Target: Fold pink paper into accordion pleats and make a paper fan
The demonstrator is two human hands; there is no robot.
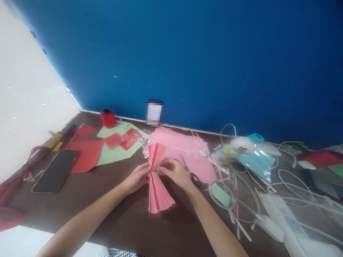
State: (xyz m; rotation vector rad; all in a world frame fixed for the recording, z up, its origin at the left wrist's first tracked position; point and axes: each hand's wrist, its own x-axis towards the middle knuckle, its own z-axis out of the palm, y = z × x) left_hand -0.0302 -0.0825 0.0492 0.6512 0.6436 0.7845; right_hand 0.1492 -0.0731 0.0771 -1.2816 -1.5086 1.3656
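Note:
A pink pleated paper fan point(160, 194) is pinched at its middle, its folds spreading out above and below like a bow. My left hand point(138, 177) grips it from the left side at the narrow waist. On the other side, my right hand point(175, 172) has its fingers closed at the same waist. Whether a thread or tie lies between those fingertips is too blurred to tell. Behind my right hand lies a sheet of pink paper point(184, 144), with dark-handled scissors point(193, 176) partly hidden by that hand.
At left lie a black phone point(56, 171), red paper point(87, 155) and light green paper point(118, 155). A red roll point(108, 119) stands near the blue wall. Tangled white cables point(252, 178), a power strip point(284, 217) and a shiny blue packet point(258, 162) cover the right side.

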